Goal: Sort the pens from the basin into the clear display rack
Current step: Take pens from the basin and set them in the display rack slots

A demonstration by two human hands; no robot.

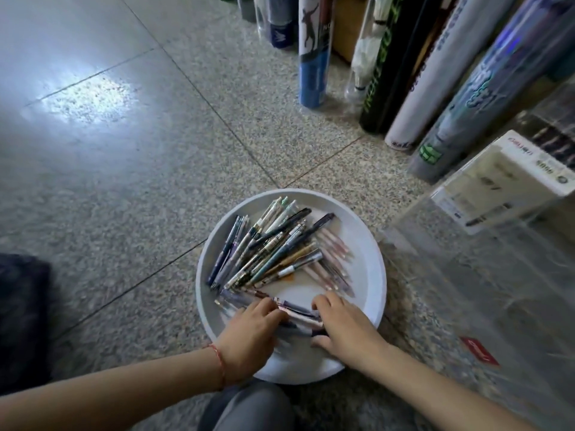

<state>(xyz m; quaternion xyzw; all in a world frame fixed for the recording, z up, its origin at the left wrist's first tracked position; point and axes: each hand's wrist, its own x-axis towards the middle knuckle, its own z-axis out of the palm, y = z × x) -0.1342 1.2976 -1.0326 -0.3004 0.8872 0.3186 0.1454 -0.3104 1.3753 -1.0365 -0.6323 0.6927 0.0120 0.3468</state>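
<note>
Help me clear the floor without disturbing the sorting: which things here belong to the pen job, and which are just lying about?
Belongs: basin; loose pens in it; bundle of pens gripped by left hand and right hand; clear display rack.
Lying about: shuttlecock tubes at the back; white box at the rack; dark object at left.

Left hand [252,334]: palm down, fingers curled over pens [300,315].
Right hand [345,328]: palm down, gripping the same pens.
</note>
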